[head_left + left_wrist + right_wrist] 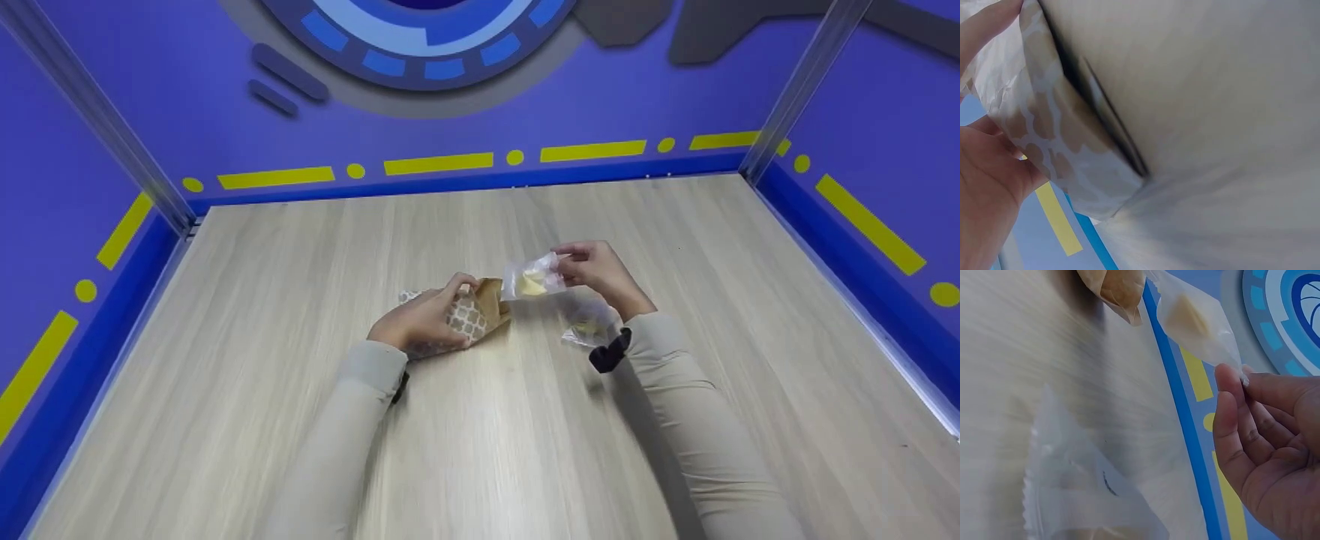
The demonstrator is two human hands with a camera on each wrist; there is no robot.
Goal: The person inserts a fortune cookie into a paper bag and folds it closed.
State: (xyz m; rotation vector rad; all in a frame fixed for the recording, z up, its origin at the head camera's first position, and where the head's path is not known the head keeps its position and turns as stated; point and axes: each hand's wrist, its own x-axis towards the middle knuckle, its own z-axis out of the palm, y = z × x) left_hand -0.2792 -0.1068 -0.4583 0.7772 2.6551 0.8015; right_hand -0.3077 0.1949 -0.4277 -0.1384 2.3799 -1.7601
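Beige sleeves (709,420) nearest me lead to a clear, yellow-filled packet (534,279) that the right hand (600,274) pinches by its right end, just right of the open mouth of a patterned paper bag (469,319), long axis running left to right, gripped by the left hand (421,319), with a second packet (589,326) nearer on the bench (480,450).

Tan-and-white lattice-patterned paper bag (469,319), whitish translucent packet (541,270) with yellow contents (533,284), beige sleeves (330,442), yellow-dashed blue-purple walls (187,90)
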